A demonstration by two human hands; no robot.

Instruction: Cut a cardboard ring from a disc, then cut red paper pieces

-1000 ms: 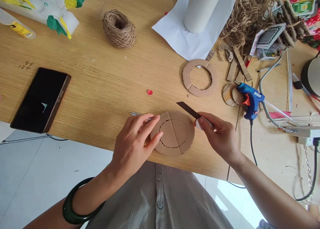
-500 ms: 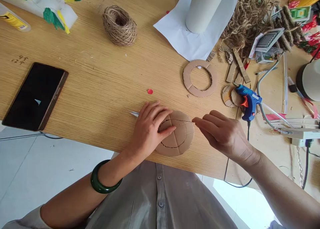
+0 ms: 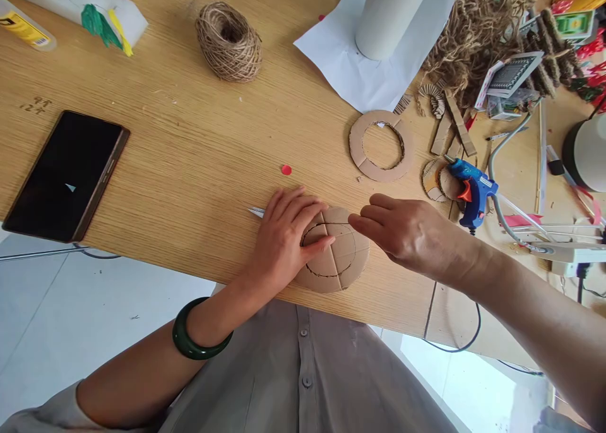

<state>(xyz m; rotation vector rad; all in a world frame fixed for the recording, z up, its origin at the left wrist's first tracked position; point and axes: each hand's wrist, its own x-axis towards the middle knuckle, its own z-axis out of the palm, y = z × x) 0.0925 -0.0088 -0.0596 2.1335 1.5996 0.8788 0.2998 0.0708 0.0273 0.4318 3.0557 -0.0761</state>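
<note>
A round cardboard disc (image 3: 339,280), with a rough dark circle and crossing lines on its face, lies near the table's front edge. My left hand (image 3: 286,240) holds it down, thumb on its face and fingers along its upper left side. A pointed pale tip (image 3: 256,212) pokes out past those fingers; the rest of it is hidden. My right hand (image 3: 398,234) is closed in a pinch at the disc's upper right edge. Between the hands runs a thin dark strand (image 3: 337,223), crossing the disc's upper part to my right fingertips.
A cardboard ring (image 3: 356,144) lies beyond the disc. At right is a blue glue gun (image 3: 478,196) with its cable. Farther back are a twine ball (image 3: 243,57), white paper (image 3: 326,64) under a white cylinder (image 3: 391,19), and loose twine (image 3: 473,29). A phone (image 3: 66,174) lies left.
My right hand has moved left and slightly up, so its fingertips now hover over the disc's edge. The visible strand is shorter. My left hand keeps its place on the disc.
</note>
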